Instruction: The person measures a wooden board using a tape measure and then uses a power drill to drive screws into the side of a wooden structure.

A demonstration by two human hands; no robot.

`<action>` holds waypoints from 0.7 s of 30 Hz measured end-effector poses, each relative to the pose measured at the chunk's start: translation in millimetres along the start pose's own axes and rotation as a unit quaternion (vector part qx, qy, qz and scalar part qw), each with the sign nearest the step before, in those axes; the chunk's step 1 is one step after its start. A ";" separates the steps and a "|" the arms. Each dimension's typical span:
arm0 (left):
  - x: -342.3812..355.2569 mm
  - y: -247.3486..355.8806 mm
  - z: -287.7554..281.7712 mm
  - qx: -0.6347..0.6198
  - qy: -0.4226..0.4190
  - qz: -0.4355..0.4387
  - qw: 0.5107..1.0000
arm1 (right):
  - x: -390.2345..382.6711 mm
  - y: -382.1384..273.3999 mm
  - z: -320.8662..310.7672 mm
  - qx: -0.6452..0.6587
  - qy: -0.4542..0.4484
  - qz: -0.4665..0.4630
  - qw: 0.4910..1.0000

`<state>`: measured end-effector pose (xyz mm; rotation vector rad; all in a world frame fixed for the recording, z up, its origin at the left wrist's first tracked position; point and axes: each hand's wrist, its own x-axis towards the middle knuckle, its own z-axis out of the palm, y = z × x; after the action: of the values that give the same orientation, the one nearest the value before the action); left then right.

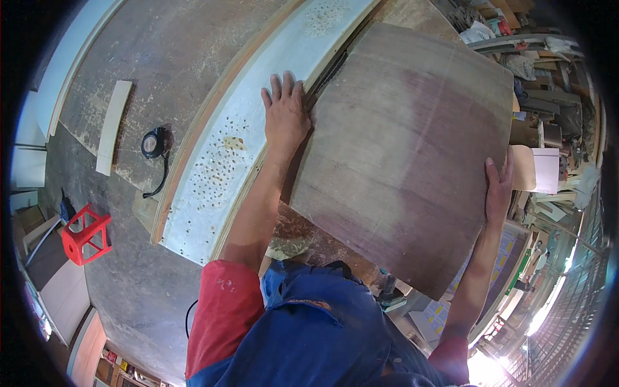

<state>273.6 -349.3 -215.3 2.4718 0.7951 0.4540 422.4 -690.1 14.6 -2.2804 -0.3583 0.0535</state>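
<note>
The brown wooden sheet (400,155) lay right of centre in the frame, between both hands. The left hand (285,119), upper centre, rested flat with fingers slightly spread on the speckled white panel (245,122), just beside the sheet's left edge. The right hand (498,193) touched its right edge; whether those fingers pinched it, I cannot tell. A tape measure (153,143) lay left.

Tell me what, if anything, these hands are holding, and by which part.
The brown wooden panel, by its right edge, in the right hand, thumb over its top face. The left hand grips nothing; it lies flat on the speckled white board.
</note>
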 end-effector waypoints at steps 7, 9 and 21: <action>1.0 -0.3 2.1 0.005 -0.009 -0.006 1.000 | 1.5 2.5 -3.5 -0.038 0.001 0.003 0.999; 1.2 -0.7 1.6 0.003 -0.010 -0.006 1.000 | 0.6 2.0 -3.5 -0.044 0.000 0.002 0.999; 84.5 -75.5 -12.5 -0.182 0.183 0.025 0.966 | -2.4 -0.8 -0.6 -0.058 0.009 0.002 0.998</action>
<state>299.7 -239.9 -233.5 2.0942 0.7115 1.0023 420.0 -690.7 15.4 -2.3938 -0.3563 0.0146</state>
